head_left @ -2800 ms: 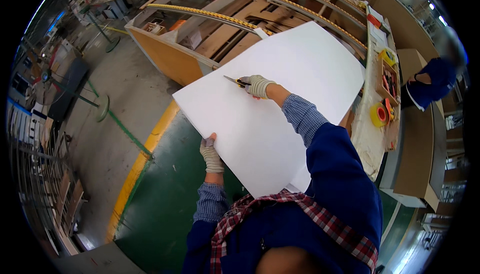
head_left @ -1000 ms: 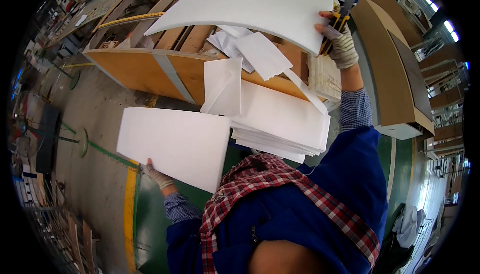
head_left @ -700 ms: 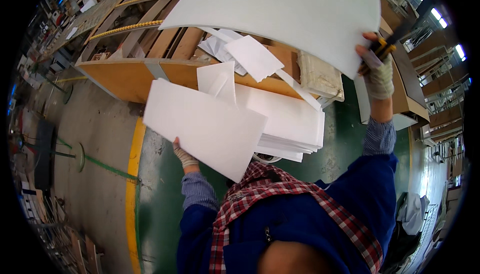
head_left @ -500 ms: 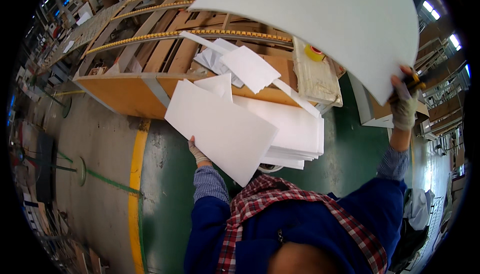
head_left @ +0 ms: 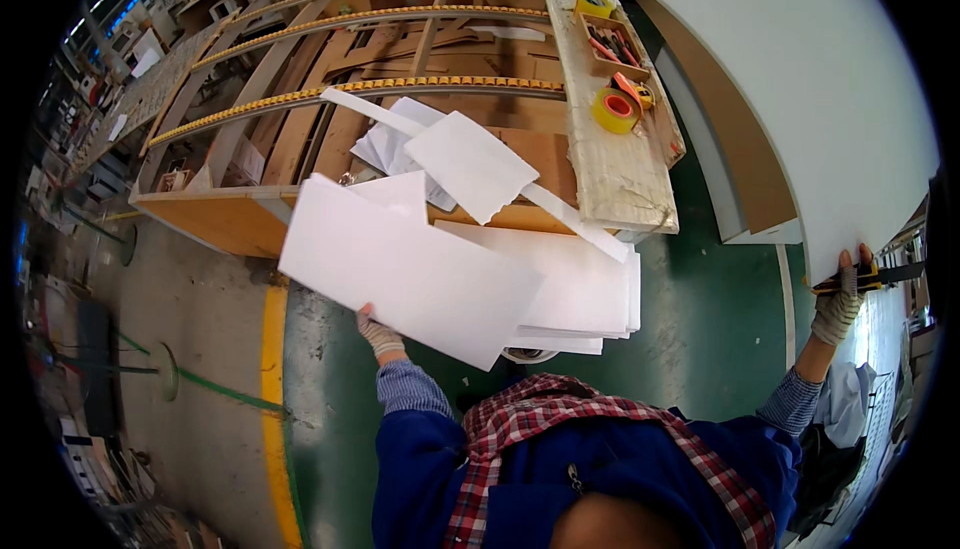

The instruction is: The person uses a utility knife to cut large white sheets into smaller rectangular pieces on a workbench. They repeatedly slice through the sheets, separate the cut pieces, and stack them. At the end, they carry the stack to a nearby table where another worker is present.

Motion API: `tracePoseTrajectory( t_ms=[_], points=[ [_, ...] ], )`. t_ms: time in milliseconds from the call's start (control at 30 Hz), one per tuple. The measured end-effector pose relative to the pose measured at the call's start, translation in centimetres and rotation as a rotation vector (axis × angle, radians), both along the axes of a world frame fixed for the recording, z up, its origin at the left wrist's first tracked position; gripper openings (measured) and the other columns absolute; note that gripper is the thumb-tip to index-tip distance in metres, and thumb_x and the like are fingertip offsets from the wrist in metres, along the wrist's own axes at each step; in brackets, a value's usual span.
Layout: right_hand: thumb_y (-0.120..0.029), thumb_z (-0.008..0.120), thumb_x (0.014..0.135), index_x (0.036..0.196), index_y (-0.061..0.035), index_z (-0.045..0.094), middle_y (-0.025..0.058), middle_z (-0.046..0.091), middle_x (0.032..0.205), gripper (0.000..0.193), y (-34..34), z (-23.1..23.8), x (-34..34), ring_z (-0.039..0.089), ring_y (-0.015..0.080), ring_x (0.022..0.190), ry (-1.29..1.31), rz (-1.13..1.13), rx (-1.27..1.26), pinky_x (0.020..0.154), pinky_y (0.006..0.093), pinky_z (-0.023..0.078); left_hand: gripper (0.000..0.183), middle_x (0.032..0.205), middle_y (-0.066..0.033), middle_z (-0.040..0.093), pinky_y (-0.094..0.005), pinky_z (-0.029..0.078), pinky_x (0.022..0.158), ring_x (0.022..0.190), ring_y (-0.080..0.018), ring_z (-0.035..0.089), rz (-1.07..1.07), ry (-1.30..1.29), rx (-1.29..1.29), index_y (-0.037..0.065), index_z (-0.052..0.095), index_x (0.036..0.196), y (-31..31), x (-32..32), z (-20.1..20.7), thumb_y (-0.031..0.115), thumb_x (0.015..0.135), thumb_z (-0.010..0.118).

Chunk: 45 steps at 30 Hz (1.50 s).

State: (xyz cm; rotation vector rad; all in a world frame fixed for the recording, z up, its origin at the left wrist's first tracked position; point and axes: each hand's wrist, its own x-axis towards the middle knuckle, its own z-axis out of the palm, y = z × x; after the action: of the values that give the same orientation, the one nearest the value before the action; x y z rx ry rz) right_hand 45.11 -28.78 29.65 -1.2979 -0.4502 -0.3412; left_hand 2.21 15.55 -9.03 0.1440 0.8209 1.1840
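Observation:
My left hand (head_left: 380, 332), in a pale knit glove with bare fingertips, grips the lower edge of a white foam sheet (head_left: 410, 274). Its fingers are hidden beneath the sheet. Far to the right, my gloved right hand (head_left: 842, 307) is closed at the bottom corner of a large white sheet (head_left: 800, 79). The same hand holds a yellow-and-black utility knife (head_left: 880, 277). Just beyond the foam sheet lies a stack of white sheets (head_left: 575, 274). A smaller white piece (head_left: 472, 164) and a narrow white strip (head_left: 580, 221) lie above that stack.
Ahead stands a wooden frame table (head_left: 200, 214) with yellow roller rails (head_left: 350, 86). Its right-hand ledge (head_left: 620, 184) carries tape rolls (head_left: 614, 111), a tape measure (head_left: 644, 97) and a box of tools (head_left: 608, 44). A yellow line (head_left: 273, 369) marks the floor at left.
My right hand has swung the large sheet right and downward, uncovering the ledge with its tape and tools. The foam sheet in my left hand has shifted slightly left.

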Motion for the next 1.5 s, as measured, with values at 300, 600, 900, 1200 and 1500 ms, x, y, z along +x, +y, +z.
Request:
tracePoseTrajectory(
  t_ms=[300, 600, 900, 1200, 1500],
  points=[
    [-0.008, 0.063, 0.074, 0.102, -0.0114, 0.053, 0.0035, 0.05, 0.098, 0.03, -0.2, -3.3, 2.9, 0.048, 0.0147, 0.091, 0.034, -0.083, 0.138, 0.083, 0.0275, 0.04, 0.061, 0.112, -0.0138, 0.047, -0.0417, 0.04, 0.088, 0.103, -0.0303, 0.046, -0.171, 0.087, 0.109, 0.002, 0.04, 0.118, 3.1, 3.0, 10.4, 0.027, 0.065, 0.056],
    [-0.001, 0.062, 0.072, 0.098, -0.0105, 0.055, 0.0046, 0.053, 0.095, 0.029, -2.8, -3.8, -0.1, 0.052, 0.0164, 0.089, 0.046, -0.075, 0.137, 0.08, 0.0282, 0.044, 0.041, 0.111, -0.013, 0.048, -0.044, 0.041, 0.085, 0.101, -0.029, 0.045, -0.306, 0.115, 0.014, 0.004, 0.045, 0.11, 6.7, 22.4, 13.0, 0.022, 0.074, 0.05],
    [-0.002, 0.061, 0.072, 0.1, -0.0099, 0.053, 0.0063, 0.054, 0.092, 0.03, -5.7, -4.6, -6.6, 0.054, 0.0159, 0.083, 0.028, -0.245, 0.108, 0.074, 0.0278, 0.048, 0.05, 0.114, -0.0149, 0.046, -0.0435, 0.04, 0.086, 0.102, -0.0298, 0.045, -0.453, -0.148, 0.197, 0.004, 0.043, 0.113, 8.0, 19.8, 12.9, 0.031, 0.071, 0.049],
    [-0.002, 0.064, 0.07, 0.103, -0.0093, 0.052, 0.0064, 0.053, 0.094, 0.036, -2.2, -4.5, -9.8, 0.052, 0.0164, 0.087, 0.122, -0.248, 0.211, 0.074, 0.0273, 0.047, 0.077, 0.118, -0.0152, 0.043, -0.0442, 0.041, 0.085, 0.108, -0.0303, 0.043, -0.339, 0.074, 0.283, 0.005, 0.034, 0.125, 0.8, 0.6, 14.0, 0.045, 0.062, 0.056],
    [-0.007, 0.064, 0.072, 0.105, -0.0125, 0.05, 0.0097, 0.051, 0.101, 0.036, 2.3, -4.6, -12.2, 0.056, 0.0202, 0.087, 0.167, -0.183, 0.181, 0.064, 0.029, 0.054, 0.065, 0.117, -0.0181, 0.042, -0.0454, 0.038, 0.085, 0.105, -0.0334, 0.042, -0.316, 0.256, 0.085, 0.002, 0.034, 0.125, -2.2, -8.2, 11.4, 0.04, 0.072, 0.046]
  ],
)
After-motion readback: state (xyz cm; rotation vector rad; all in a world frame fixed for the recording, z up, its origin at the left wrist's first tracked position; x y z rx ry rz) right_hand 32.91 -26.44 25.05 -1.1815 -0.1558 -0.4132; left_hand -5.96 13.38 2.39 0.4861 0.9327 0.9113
